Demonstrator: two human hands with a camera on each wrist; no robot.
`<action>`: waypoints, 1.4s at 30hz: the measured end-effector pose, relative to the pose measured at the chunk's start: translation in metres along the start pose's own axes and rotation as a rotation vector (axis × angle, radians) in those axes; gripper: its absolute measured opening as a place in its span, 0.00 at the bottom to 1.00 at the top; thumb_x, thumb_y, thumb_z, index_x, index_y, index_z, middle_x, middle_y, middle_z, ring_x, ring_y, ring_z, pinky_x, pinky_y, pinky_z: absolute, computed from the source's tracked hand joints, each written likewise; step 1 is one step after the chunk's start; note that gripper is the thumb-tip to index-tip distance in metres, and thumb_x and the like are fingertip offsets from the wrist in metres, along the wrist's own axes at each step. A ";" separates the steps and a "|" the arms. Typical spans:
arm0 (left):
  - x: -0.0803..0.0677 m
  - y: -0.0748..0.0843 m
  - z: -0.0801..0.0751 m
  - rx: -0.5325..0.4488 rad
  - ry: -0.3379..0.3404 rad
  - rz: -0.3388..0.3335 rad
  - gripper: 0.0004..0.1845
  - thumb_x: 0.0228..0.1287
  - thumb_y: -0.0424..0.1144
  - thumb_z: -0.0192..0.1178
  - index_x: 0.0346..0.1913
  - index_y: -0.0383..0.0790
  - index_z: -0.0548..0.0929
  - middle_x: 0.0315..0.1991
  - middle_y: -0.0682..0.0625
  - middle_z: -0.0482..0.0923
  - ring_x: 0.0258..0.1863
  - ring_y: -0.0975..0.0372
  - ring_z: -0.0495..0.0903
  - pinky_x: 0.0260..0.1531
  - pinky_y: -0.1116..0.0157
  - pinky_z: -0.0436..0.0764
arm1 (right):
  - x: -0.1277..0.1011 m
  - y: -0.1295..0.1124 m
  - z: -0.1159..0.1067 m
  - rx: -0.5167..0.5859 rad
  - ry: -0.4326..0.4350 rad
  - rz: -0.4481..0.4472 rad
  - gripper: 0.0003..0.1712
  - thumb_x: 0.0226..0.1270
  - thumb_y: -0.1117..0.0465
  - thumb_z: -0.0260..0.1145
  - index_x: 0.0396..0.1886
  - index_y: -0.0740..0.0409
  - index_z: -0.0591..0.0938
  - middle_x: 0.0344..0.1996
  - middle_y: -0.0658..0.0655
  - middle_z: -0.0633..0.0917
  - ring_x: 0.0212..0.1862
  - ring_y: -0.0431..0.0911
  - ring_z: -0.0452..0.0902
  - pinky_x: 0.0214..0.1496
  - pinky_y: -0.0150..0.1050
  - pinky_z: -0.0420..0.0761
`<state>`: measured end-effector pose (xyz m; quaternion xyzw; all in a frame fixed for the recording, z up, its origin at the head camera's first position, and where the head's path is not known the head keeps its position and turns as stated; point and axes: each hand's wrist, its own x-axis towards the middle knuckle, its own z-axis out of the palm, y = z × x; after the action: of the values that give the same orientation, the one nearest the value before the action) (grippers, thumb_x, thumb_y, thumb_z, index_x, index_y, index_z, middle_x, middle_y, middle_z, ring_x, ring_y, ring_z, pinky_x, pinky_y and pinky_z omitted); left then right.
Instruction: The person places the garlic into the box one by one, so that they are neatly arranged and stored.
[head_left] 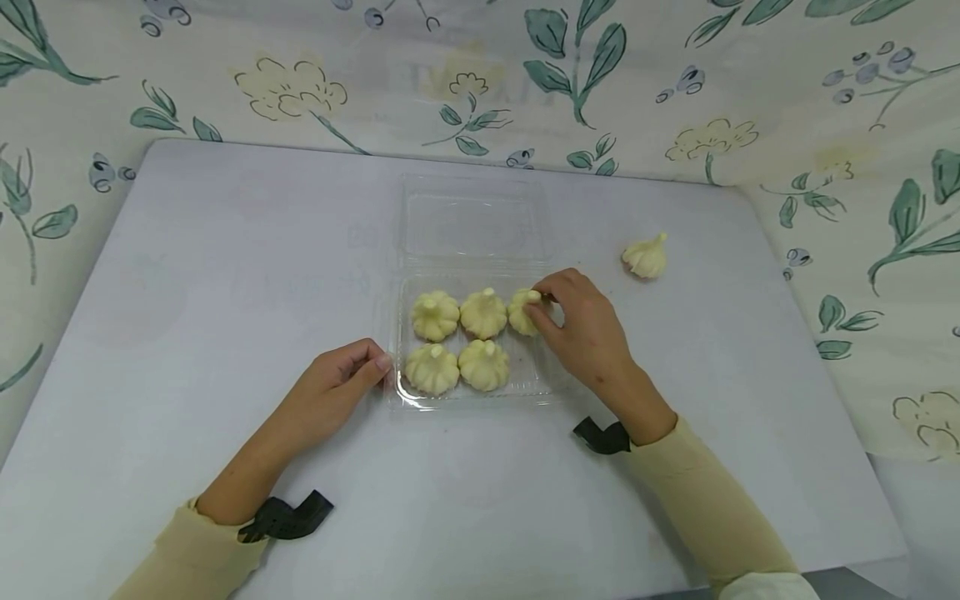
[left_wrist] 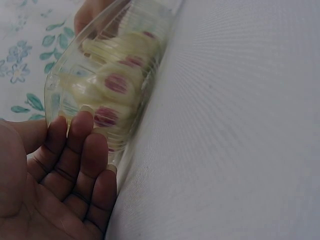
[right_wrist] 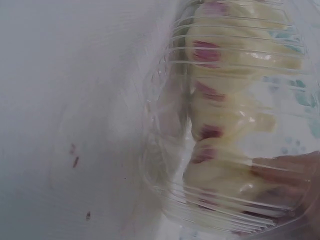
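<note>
A clear plastic clamshell box [head_left: 531, 379] lies with its lid [head_left: 475, 223] folded back, away from the person. Inside stand pale garlic bulbs [head_left: 483, 364] with stems up, two in the near row and two in the far row. At the far row's right end, my right hand [head_left: 588, 333] pinches another garlic bulb [head_left: 520, 313] between thumb and fingers. My left hand [head_left: 333, 390] holds the box's left edge; in the left wrist view its thumb and fingers [left_wrist: 94, 155] meet around the rim. Purple-red marks show on the bulbs through the ribbed wall [right_wrist: 182, 50].
One loose garlic bulb [head_left: 645, 257] lies on the white table [head_left: 225, 250], right of the lid. Flower-patterned cloth [head_left: 292, 92] hangs behind the table and at its sides. Small dark specks [right_wrist: 76, 162] dot the tabletop in the right wrist view.
</note>
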<state>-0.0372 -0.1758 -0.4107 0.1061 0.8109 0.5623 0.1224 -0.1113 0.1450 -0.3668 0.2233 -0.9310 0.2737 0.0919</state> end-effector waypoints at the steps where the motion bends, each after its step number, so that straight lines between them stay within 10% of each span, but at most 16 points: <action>1: 0.000 0.000 0.000 0.002 0.000 0.001 0.13 0.74 0.48 0.51 0.34 0.46 0.78 0.32 0.53 0.77 0.37 0.58 0.73 0.38 0.67 0.72 | 0.000 0.000 0.000 -0.002 -0.002 0.001 0.12 0.63 0.59 0.70 0.43 0.59 0.81 0.42 0.53 0.80 0.45 0.45 0.76 0.46 0.41 0.76; 42: 0.000 -0.002 0.001 0.027 0.016 -0.005 0.12 0.74 0.50 0.51 0.34 0.50 0.78 0.32 0.55 0.76 0.36 0.60 0.73 0.37 0.67 0.72 | -0.003 0.003 -0.007 0.036 0.068 -0.051 0.12 0.62 0.62 0.71 0.43 0.61 0.81 0.41 0.55 0.81 0.43 0.51 0.78 0.45 0.45 0.79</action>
<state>-0.0369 -0.1758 -0.4131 0.1014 0.8196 0.5519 0.1159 -0.1093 0.1526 -0.3629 0.2393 -0.9163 0.2953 0.1262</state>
